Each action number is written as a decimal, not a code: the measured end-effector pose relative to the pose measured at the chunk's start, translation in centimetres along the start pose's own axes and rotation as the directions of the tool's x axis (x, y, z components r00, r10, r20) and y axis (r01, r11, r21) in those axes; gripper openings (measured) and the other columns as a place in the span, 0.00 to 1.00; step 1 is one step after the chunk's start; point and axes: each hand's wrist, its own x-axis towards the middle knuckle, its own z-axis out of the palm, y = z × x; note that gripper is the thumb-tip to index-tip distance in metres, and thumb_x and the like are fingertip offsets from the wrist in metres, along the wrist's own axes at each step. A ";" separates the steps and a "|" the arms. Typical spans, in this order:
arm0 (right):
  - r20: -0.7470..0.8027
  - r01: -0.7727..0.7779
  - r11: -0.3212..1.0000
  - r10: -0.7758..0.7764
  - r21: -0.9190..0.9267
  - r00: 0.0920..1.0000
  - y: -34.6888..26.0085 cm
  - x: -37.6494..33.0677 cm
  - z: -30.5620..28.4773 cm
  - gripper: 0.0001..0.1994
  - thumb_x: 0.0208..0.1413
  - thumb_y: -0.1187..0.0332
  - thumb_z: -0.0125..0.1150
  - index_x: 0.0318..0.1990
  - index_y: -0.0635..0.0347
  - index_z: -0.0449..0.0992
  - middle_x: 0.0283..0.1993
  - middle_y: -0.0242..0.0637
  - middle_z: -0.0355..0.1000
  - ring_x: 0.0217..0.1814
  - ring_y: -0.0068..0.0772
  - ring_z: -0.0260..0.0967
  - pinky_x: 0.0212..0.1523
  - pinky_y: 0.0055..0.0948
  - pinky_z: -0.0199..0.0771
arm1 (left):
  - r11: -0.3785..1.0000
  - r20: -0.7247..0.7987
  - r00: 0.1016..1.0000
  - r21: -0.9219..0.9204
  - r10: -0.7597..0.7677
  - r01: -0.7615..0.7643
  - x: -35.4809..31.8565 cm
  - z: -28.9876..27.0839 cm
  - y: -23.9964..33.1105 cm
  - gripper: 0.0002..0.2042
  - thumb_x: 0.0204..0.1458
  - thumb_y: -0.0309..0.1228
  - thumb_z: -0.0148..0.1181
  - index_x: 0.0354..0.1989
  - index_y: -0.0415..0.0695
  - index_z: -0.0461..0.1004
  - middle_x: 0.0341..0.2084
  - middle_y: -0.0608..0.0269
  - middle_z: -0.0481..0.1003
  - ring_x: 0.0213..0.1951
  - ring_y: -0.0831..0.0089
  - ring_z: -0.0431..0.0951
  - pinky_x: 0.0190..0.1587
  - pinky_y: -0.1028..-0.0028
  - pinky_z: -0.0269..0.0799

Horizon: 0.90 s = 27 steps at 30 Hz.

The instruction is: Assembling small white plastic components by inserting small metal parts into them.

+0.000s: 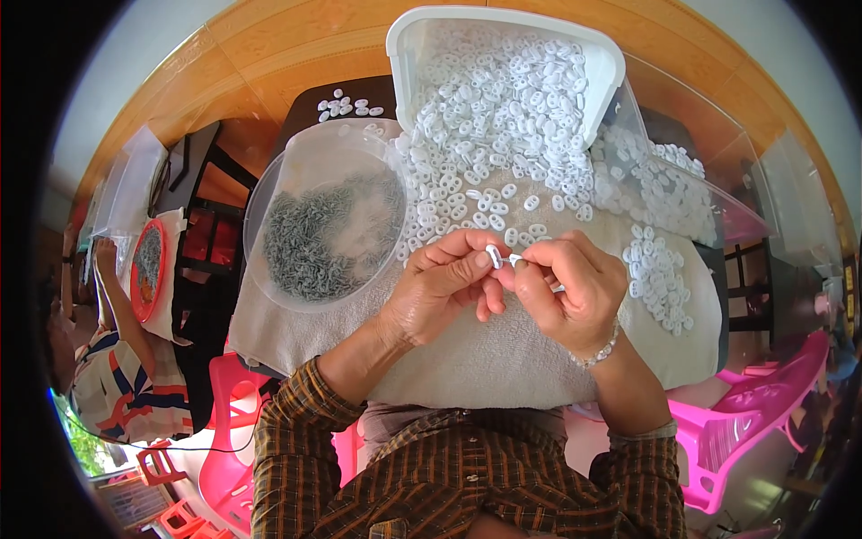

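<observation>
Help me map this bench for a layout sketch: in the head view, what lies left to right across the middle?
Red tray → round bowl of grey clips → left hand → white oval piece → right hand → loose white pieces → pink chair.

Brown plaid shirt [449, 485] on show here, woven cloth crossed with thin orange and dark lines in a small check. Both sleeves are pushed back, bunched in folds below the elbows, and a paler inner edge shows at the right cuff [642, 433]. On the right wrist, a beaded bracelet [600, 350] of small silvery-white beads, catching the light. Left wrist bare.
</observation>
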 end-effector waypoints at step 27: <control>-0.033 -0.005 0.998 0.003 -0.061 0.999 -0.1 0.1 0.4 0.05 0.40 0.81 0.63 0.23 0.61 0.73 0.19 0.31 0.67 0.14 0.20 0.65 0.14 0.21 0.61 | 0.990 -0.010 0.997 0.113 0.080 -0.079 0.0 0.0 -0.4 0.10 0.63 0.29 0.46 0.48 0.40 0.70 0.35 0.58 0.76 0.31 0.70 0.78 0.30 0.75 0.72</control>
